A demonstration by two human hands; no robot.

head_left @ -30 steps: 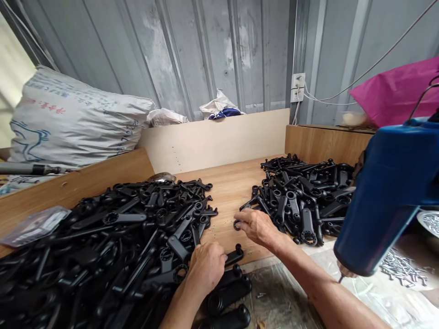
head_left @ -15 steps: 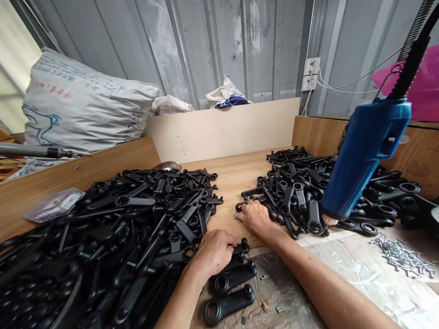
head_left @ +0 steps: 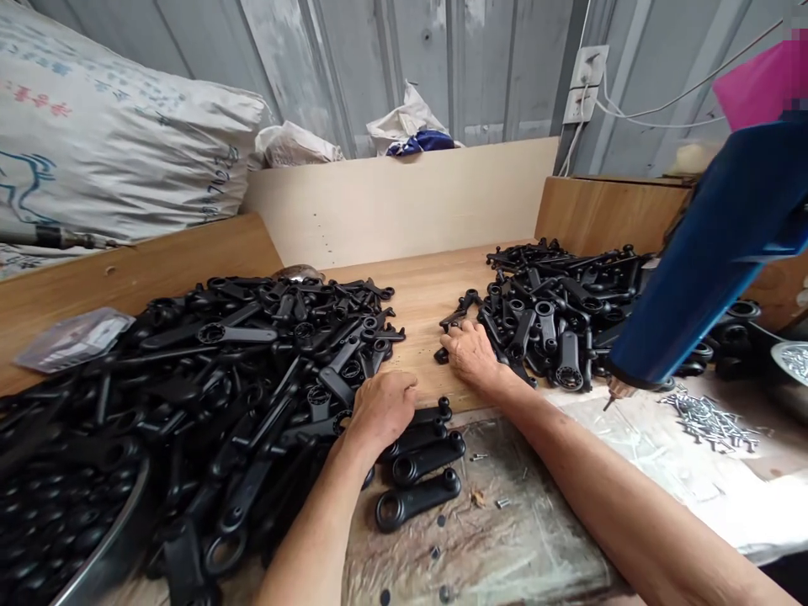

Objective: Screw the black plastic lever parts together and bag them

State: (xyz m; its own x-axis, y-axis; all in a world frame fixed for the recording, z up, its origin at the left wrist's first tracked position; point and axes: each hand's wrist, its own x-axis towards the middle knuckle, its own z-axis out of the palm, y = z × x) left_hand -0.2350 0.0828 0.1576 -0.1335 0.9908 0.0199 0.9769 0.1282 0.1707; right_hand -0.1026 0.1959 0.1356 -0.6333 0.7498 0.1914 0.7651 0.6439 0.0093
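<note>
My left hand (head_left: 384, 406) is closed at the right edge of the left heap of black crank handles (head_left: 252, 337), above the far end of a short row of them. Its fingertips are turned away, so what they hold, if anything, is hidden. The nearest crank handle (head_left: 417, 501) of that row lies flat on the worn bench, ring end to the left. My right hand (head_left: 472, 355) is at the left edge of the right heap of black crank handles (head_left: 543, 316), its fingers curled over a dark handle (head_left: 442, 356) that shows only in part.
A blue electric screwdriver (head_left: 700, 261) hangs at the right, bit down. Below it lies a pile of silver screws (head_left: 713, 421), beside a metal bowl (head_left: 786, 349). At lower left stands a basin (head_left: 119, 539) of black knobs. Wooden boards (head_left: 404, 206) wall in the back.
The view has tilted down and shifted, so the bench sits higher in the picture. A handle beside my right hand now stands more raised. My left hand stays by the row.
</note>
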